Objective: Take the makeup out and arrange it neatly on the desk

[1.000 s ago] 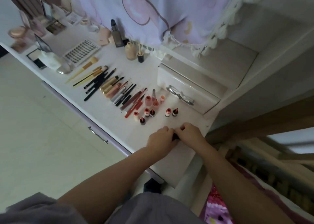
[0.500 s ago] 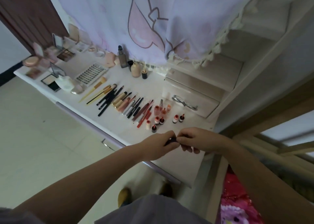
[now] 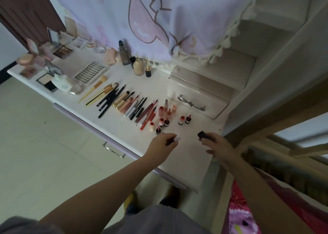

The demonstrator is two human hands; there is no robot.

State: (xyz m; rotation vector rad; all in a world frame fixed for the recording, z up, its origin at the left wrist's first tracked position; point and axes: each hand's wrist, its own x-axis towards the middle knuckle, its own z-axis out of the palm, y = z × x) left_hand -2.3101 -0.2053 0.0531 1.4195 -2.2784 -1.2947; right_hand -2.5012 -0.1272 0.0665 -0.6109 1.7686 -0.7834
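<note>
Gripping dark squarish cap, hands apart.

Desk layout. Brushes and pencils lie in a row at 10 o'clock from the hands; small bottles cluster at 12 o'clock; drawer unit stands at 1 o'clock; palettes and compacts lie far off at 10 o'clock.

Left hand: we see the left hand above the desk near its front edge, pinching a small pale-tipped piece.
Right hand: the right hand grips a black cap, apart from the left.
Desk: we see brushes, pencils and small bottles lined up, the drawer box at the back edge.
</note>
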